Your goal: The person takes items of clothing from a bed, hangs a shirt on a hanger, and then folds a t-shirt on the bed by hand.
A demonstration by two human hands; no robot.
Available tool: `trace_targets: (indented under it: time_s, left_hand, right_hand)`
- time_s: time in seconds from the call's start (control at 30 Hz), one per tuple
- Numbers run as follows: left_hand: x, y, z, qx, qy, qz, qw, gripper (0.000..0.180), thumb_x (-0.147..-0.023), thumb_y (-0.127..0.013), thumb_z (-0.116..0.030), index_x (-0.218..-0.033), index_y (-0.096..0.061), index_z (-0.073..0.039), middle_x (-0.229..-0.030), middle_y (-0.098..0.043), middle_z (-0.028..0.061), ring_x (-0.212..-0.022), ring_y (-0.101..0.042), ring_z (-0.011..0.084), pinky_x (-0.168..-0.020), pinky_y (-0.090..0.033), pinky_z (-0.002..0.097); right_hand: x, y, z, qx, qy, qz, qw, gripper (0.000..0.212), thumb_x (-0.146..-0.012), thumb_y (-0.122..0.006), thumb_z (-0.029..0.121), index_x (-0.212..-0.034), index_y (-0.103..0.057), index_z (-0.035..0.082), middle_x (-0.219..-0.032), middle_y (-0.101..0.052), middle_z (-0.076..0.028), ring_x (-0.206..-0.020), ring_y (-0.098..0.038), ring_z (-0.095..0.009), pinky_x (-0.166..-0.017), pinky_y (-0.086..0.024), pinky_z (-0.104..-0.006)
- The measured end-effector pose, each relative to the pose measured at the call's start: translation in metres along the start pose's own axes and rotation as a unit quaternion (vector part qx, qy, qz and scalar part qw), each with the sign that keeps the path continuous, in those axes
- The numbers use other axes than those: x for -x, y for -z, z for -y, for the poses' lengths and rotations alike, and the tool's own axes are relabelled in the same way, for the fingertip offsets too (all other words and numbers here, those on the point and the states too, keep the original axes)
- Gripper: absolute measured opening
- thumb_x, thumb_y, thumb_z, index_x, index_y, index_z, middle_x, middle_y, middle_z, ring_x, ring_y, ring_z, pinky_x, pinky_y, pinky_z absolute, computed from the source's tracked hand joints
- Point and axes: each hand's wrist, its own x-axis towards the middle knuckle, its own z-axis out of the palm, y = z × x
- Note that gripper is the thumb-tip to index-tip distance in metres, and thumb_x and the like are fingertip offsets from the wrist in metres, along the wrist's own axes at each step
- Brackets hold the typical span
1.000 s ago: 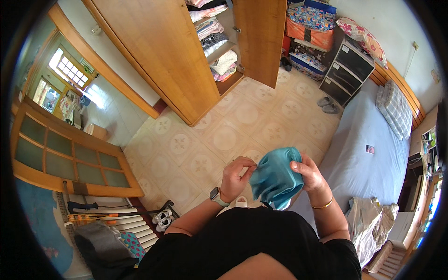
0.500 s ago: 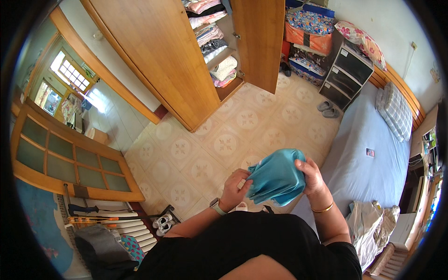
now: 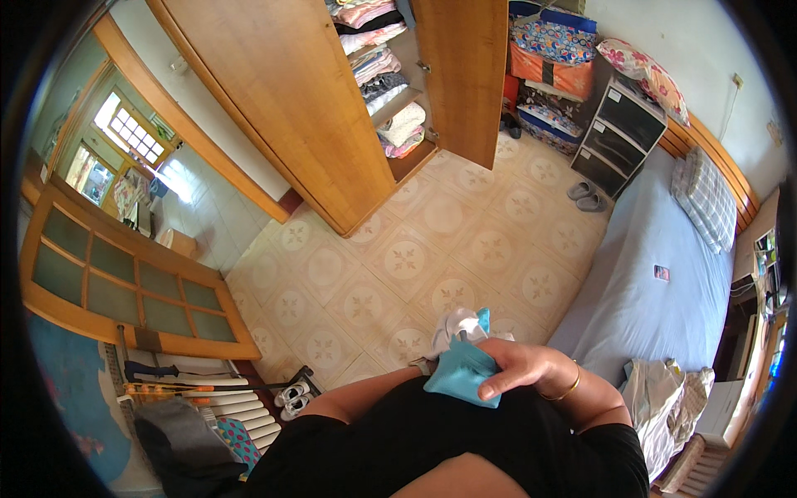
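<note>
A shiny teal cloth hangs close in front of my black top, with a white fabric part showing above it. My right hand is closed on the teal cloth from the right, thumb lying across its front and a gold bangle on the wrist. From the left, my left forearm reaches behind the cloth; the watch on its wrist is partly visible. The fingers of my left hand are hidden there, so their grip does not show.
A wooden wardrobe stands ahead with its right door open on folded clothes. At right is a bed with a plaid pillow and crumpled garments. Grey slippers and white shoes rest on the floor.
The teal cloth has come down and nearer my body, folded smaller, with white fabric now exposed. My right hand has moved lower and left; my left hand has gone behind the cloth.
</note>
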Motion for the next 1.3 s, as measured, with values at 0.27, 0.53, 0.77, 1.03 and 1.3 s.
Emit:
trace_targets:
  time_s: [0.27,0.53,0.77,1.03,1.3]
  left_hand:
    - [0.004,0.007,0.004,0.196,0.108,-0.079,0.971,0.034,-0.101,-0.057,-0.030,-0.122,-0.062,-0.003,-0.116,-0.065,0.0097,-0.105,-0.062,0.0197,-0.090,-0.050,0.0336]
    - [0.056,0.047,-0.040,0.187,0.094,-0.068,0.975,0.043,-0.099,-0.059,-0.031,-0.127,-0.060,0.002,-0.120,-0.067,0.0111,-0.110,-0.063,0.0204,-0.096,-0.050,0.0356]
    - [0.093,0.034,-0.161,0.199,-0.232,-0.240,0.921,0.039,-0.100,-0.052,-0.031,-0.119,-0.061,0.002,-0.117,-0.067,0.0137,-0.108,-0.064,0.0262,-0.098,-0.050,0.0419]
    - [0.081,0.121,-0.189,-0.100,-0.169,-0.447,0.873,0.032,-0.100,-0.058,-0.036,-0.106,-0.065,-0.005,-0.104,-0.069,0.0101,-0.094,-0.067,0.0231,-0.076,-0.052,0.0363]
    - [0.052,0.056,-0.098,-0.250,-0.048,-0.241,0.936,0.027,-0.101,-0.057,-0.026,-0.110,-0.064,-0.001,-0.104,-0.069,0.0082,-0.095,-0.066,0.0160,-0.086,-0.052,0.0333]
  right_hand:
    - [0.047,0.006,0.001,-0.063,0.004,-0.119,0.991,0.063,-0.083,-0.079,0.035,-0.124,-0.058,-0.008,-0.104,-0.065,-0.007,-0.099,-0.057,-0.017,-0.085,-0.046,-0.0280]
    - [0.097,0.033,-0.017,-0.087,-0.047,-0.361,0.927,0.059,-0.083,-0.079,0.031,-0.121,-0.060,-0.010,-0.109,-0.068,-0.010,-0.098,-0.064,-0.019,-0.089,-0.050,-0.0307]
    - [0.115,0.048,-0.033,0.016,-0.081,-0.240,0.967,0.056,-0.085,-0.078,0.033,-0.124,-0.061,-0.004,-0.107,-0.067,-0.006,-0.100,-0.060,-0.015,-0.087,-0.048,-0.0291]
    - [0.076,0.068,-0.092,0.554,-0.350,-0.101,0.749,0.054,-0.090,-0.064,0.052,-0.095,-0.069,-0.001,-0.087,-0.065,-0.025,-0.083,-0.062,-0.040,-0.075,-0.050,-0.0444]
    - [0.035,0.082,-0.132,-0.116,-0.090,-0.313,0.939,0.058,-0.098,-0.056,0.050,-0.128,-0.059,0.001,-0.119,-0.067,-0.012,-0.109,-0.064,-0.028,-0.094,-0.050,-0.0387]
